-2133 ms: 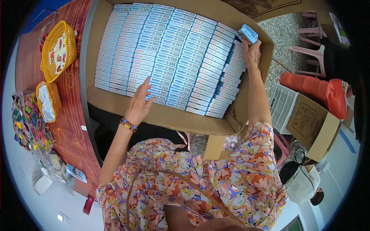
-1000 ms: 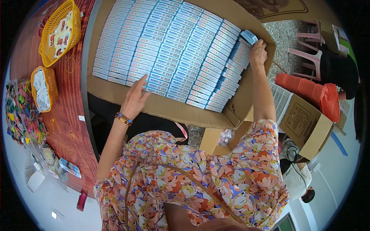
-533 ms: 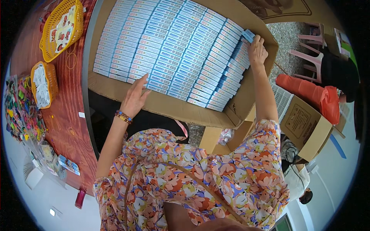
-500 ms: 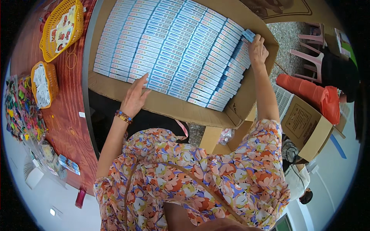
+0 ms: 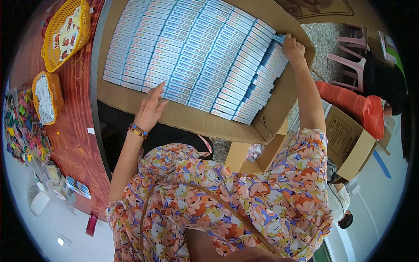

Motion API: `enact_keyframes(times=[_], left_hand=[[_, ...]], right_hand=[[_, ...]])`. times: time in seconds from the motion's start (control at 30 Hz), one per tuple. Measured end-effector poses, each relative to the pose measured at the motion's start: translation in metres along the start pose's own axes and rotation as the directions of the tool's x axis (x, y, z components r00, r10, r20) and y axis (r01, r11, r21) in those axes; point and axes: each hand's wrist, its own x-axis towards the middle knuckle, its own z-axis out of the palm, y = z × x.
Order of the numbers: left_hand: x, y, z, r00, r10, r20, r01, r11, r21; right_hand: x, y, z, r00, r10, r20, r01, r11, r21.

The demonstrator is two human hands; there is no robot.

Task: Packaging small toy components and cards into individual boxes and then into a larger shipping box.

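A large brown cardboard carton (image 5: 196, 123) holds rows of thin white-and-blue boxes (image 5: 183, 56) packed on edge. At its far right corner my right hand (image 5: 293, 49) is closed on one small blue-and-white box (image 5: 279, 39). That box sits at the top end of the rightmost row, and my fingers partly cover it. Over the carton's near wall reaches my left hand (image 5: 149, 109), its fingers stretched out and apart, with nothing in it. Its fingertips lie at the near ends of the rows; I cannot tell whether they press on the boxes.
A red wood-grain table (image 5: 78, 144) on the left bears a yellow basket with printed cards (image 5: 65, 35), an orange basket with white packets (image 5: 46, 98) and colourful bagged pieces (image 5: 26, 126). An open carton (image 5: 244, 159), a red bag (image 5: 349, 100) and pink stools (image 5: 351, 65) stand right.
My right hand has shifted slightly right and turned, and the small box in it has dropped lower into the end of the row. My left hand has barely moved.
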Motion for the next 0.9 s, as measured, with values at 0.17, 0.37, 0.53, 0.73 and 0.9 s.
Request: enact_keyframes(times=[0.17, 0.37, 0.53, 0.73, 0.9], left_hand=[[0.003, -0.002, 0.002, 1.000, 0.019, -0.001, -0.019, 1.000, 0.003], [-0.003, -0.007, 0.002, 0.997, 0.066, -0.033, -0.065, 0.998, 0.021], [-0.004, -0.011, 0.005, 0.995, 0.098, -0.034, -0.097, 0.995, 0.028], [-0.005, -0.013, 0.003, 0.996, 0.069, -0.049, -0.069, 0.998, 0.002], [-0.005, -0.009, 0.002, 0.999, 0.003, -0.039, -0.003, 1.000, -0.013]], right_hand=[[0.008, 0.002, -0.005, 0.995, -0.047, 0.087, 0.052, 0.997, -0.058], [-0.020, -0.005, -0.003, 0.999, 0.048, -0.005, -0.047, 0.996, 0.074], [-0.030, -0.016, -0.019, 0.966, 0.248, 0.075, -0.258, 0.947, 0.191], [0.003, -0.023, -0.015, 0.930, 0.312, 0.193, -0.342, 0.928, 0.148], [0.014, -0.022, -0.013, 0.947, 0.233, 0.223, -0.273, 0.947, 0.169]])
